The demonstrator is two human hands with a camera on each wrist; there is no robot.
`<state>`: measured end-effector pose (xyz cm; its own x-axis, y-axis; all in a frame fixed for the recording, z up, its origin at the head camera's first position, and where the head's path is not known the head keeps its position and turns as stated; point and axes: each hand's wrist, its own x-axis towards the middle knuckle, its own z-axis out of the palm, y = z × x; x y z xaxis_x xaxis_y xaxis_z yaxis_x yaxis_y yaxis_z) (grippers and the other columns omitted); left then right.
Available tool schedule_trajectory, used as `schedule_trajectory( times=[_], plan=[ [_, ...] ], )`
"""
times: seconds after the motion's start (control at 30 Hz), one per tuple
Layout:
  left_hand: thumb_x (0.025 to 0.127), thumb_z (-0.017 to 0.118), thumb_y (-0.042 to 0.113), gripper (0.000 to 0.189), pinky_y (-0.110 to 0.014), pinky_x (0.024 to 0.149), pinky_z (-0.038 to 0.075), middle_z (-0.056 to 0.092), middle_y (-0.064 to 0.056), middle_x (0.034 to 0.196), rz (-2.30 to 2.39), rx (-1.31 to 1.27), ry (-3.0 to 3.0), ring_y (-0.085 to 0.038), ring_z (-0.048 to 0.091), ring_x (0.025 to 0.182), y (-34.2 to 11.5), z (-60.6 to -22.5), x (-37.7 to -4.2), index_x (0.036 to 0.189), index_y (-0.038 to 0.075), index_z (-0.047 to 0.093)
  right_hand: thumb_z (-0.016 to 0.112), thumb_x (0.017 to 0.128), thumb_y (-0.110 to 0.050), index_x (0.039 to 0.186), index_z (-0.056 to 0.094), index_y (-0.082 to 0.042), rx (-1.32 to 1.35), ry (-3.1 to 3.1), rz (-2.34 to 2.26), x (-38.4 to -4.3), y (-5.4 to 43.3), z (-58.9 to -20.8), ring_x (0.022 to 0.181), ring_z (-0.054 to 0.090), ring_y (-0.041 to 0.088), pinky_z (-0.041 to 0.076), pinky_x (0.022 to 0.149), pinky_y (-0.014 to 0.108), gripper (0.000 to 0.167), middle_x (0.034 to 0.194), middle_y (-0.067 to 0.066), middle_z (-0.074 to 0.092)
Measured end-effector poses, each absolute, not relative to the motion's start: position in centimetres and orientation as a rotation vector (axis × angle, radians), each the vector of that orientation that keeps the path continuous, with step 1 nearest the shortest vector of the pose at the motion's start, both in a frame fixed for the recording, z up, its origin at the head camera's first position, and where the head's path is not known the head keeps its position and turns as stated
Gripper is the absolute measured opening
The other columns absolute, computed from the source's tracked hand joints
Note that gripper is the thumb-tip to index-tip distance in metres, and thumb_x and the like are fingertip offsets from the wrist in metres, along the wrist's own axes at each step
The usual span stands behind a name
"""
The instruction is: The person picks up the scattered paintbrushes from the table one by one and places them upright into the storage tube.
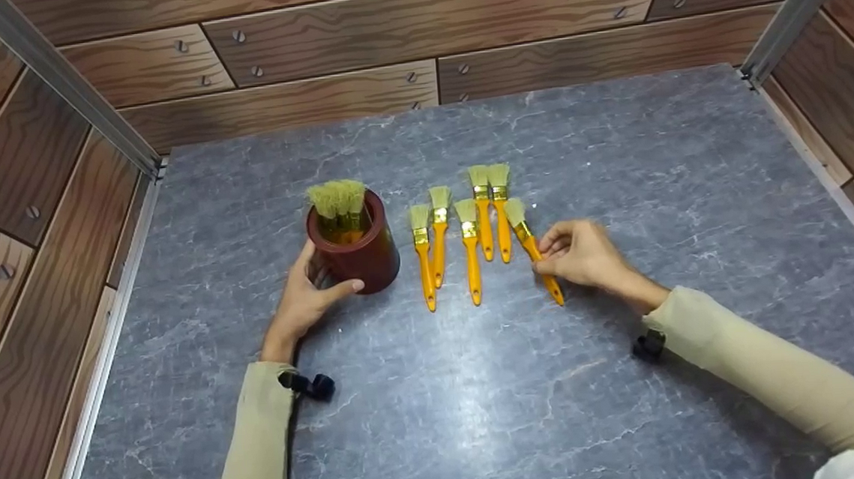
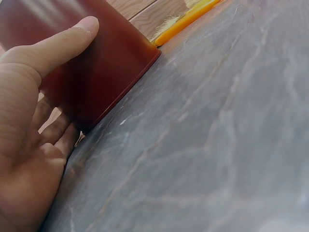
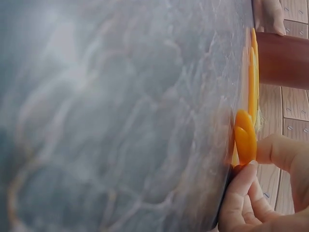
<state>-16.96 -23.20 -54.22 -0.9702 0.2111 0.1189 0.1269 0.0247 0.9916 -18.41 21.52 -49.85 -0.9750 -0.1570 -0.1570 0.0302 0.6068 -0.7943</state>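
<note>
A dark red cylindrical cup (image 1: 368, 262) stands upright on the table, with paintbrushes (image 1: 337, 198) in it, bristles up. My left hand (image 1: 302, 297) grips the cup from its near left side, thumb along the front; in the left wrist view the thumb presses the cup's wall (image 2: 113, 58). My right hand (image 1: 584, 255) pinches the orange handle of the rightmost paintbrush (image 1: 529, 241) between thumb and fingers. That brush lies slanted, at or close to the tabletop. The right wrist view shows the fingertips at its handle end (image 3: 246, 137).
Several more paintbrushes with orange handles, among them a front one (image 1: 472, 255) and a far one (image 1: 501, 212), lie between cup and right hand, bristles pointing away. Wood-patterned walls (image 1: 323, 44) bound the grey marbled table (image 1: 484, 416) at the back and sides.
</note>
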Motion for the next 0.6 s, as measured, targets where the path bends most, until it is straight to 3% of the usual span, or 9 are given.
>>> schedule_trajectory(
  times=[0.3,0.6],
  plan=[
    [0.085,0.091,0.006,0.102,-0.040,0.128,0.038,0.054,-0.003,0.160,2.119,0.360,2.208,-0.021,0.047,0.152,-23.1,-54.0,-16.9,0.167,0.030,0.035,0.087,0.085,-0.009,0.105,0.071,0.002,-0.090,2.473,-1.383,-18.7,22.0,-49.2,0.080,0.066,0.013,0.055,0.066,0.019,0.028,0.090,0.005,0.071],
    [0.084,0.091,0.004,0.104,-0.039,0.127,0.040,0.056,-0.004,0.159,2.141,0.358,2.194,-0.022,0.050,0.150,-23.0,-54.0,-16.9,0.168,0.026,0.034,0.079,0.091,-0.002,0.119,0.071,0.007,-0.245,2.344,-1.564,-19.2,21.0,-46.6,0.090,0.070,0.014,0.062,0.084,0.021,0.031,0.105,0.013,0.071]
  ],
)
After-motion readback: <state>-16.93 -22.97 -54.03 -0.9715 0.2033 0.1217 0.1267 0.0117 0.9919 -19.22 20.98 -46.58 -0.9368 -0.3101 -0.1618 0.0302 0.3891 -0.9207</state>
